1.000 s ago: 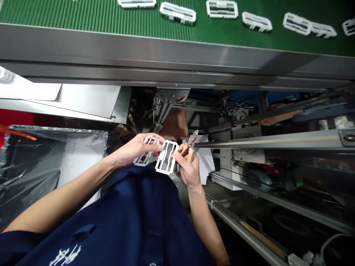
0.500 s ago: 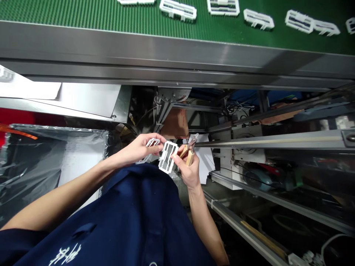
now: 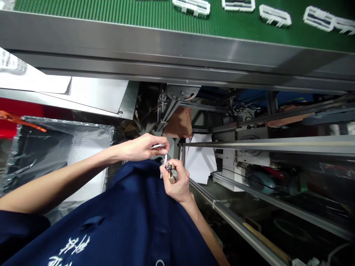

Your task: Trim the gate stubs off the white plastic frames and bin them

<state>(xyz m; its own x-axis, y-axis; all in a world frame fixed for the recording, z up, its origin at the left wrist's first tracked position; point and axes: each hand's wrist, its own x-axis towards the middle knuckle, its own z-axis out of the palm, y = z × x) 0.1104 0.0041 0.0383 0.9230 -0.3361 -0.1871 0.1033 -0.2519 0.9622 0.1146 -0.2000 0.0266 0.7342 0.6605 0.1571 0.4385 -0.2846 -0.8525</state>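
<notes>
pinching a white frame (image 3: 165, 159) on the near side of the conveyor (image 3: 194, 51), the right hand (image 3: 177, 183) also cradles cutters (image 3: 171, 176), likely to spare its fingertips, while the left hand (image 3: 151, 147) pinches a thin white piece (image 3: 157, 146) and, beyond, more frames (image 3: 191, 6) lie on the belt (image 3: 111, 11)

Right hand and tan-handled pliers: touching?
Touching. The head view shows the right hand with its fingers curled around the pliers.
</notes>
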